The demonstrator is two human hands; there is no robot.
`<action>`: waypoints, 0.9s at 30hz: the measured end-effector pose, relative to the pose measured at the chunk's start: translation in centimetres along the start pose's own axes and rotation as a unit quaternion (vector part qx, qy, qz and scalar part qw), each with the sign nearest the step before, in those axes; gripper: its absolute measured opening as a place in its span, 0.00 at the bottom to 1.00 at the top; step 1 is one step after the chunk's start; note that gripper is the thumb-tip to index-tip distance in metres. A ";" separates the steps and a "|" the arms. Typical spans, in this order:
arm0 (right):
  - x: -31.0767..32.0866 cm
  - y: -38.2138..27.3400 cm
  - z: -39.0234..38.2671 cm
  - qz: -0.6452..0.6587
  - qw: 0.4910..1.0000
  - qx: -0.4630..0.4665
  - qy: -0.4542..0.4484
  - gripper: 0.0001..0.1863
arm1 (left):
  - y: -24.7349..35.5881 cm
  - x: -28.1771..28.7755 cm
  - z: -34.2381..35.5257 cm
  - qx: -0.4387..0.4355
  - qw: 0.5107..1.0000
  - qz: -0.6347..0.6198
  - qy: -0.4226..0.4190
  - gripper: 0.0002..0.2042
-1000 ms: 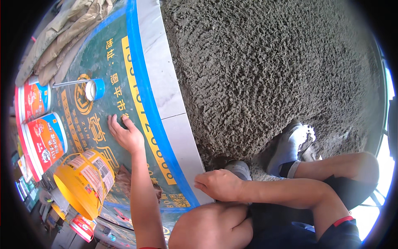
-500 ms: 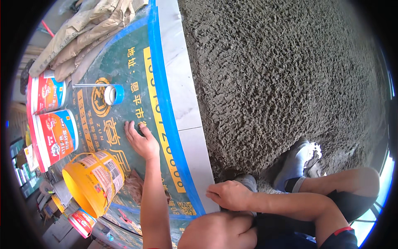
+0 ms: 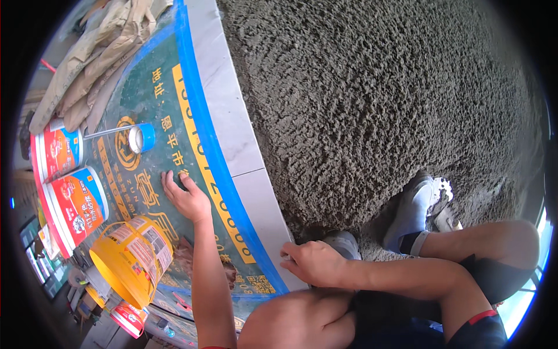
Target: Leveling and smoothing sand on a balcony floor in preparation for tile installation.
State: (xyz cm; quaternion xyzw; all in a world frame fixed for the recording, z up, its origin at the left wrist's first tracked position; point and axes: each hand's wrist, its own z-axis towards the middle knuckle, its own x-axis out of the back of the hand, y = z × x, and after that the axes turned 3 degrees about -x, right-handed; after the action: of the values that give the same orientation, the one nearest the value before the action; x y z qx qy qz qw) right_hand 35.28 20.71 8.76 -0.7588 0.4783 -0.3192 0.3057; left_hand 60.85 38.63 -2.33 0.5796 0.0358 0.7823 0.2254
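Note:
My left hand (image 3: 189,196) rests on the green protective sheet (image 3: 165,93), fingers spread and nothing in them. My right hand (image 3: 314,263) is at the edge of the pale floor tiles (image 3: 247,148), beside my knee. Its fingers are loosely bent and apart, and no object shows in them; the palm is hidden. Blue tape (image 3: 212,148) runs along the seam between sheet and tiles. Beyond the tiles on the right lies rough grey mortar (image 3: 372,110), with my boots (image 3: 410,218) in it.
A yellow bucket (image 3: 119,264) lies tilted left of my left forearm. Red-and-white tubs (image 3: 75,206) stand farther left. A roll of blue tape (image 3: 145,138) sits on the sheet near a thin rod (image 3: 107,132). Brown paper sacks (image 3: 96,64) are piled at the far left.
The whole view has shifted, so sheet, tiles and bucket appear moved. My right hand's fingers have lifted and parted at the tile edge. My left hand stays on the sheet.

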 end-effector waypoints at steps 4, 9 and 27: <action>0.2 0.2 -0.2 0.007 1.000 0.004 0.000 0.12 | 0.1 0.2 0.0 0.015 1.000 0.003 -0.019 0.20; 0.3 0.5 -0.1 0.013 0.999 0.018 0.034 0.12 | 0.0 0.4 0.1 0.012 0.999 0.011 -0.032 0.22; -0.6 0.7 1.2 0.126 0.990 0.054 0.045 0.11 | 0.2 0.0 -0.1 0.031 0.996 0.014 -0.080 0.25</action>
State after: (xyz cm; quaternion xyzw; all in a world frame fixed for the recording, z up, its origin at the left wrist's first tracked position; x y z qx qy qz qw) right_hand 35.61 21.19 7.35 -0.6597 0.5652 -0.3374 0.3626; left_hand 60.67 38.48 -2.29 0.6473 0.0334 0.7353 0.1983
